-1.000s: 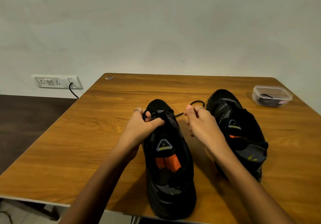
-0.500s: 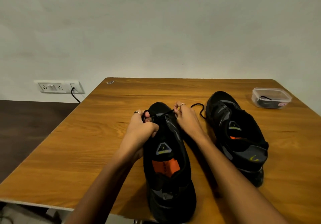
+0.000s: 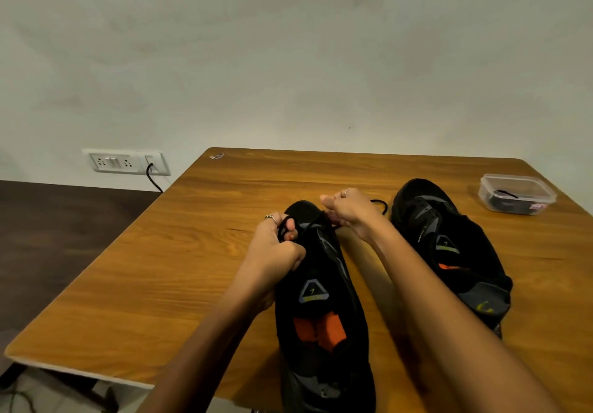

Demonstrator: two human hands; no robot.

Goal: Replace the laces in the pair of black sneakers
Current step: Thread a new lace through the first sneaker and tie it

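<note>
Wood-grain surface (image 3: 199, 252) against a plain wall carries both sneakers. The left hand (image 3: 276, 246) clamps the near sneaker (image 3: 321, 284) at its toe end and pinches a loop of black lace (image 3: 284, 228). The right hand (image 3: 348, 209), just beyond, pinches the lace's other run, whose free end trails toward the second sneaker (image 3: 449, 246) beside it. Advisable: pull evenly, keeping the shoe pinned.

plain room: wooden table (image 3: 224, 252), bare wall (image 3: 288, 59), wall socket (image 3: 125, 161).
</note>
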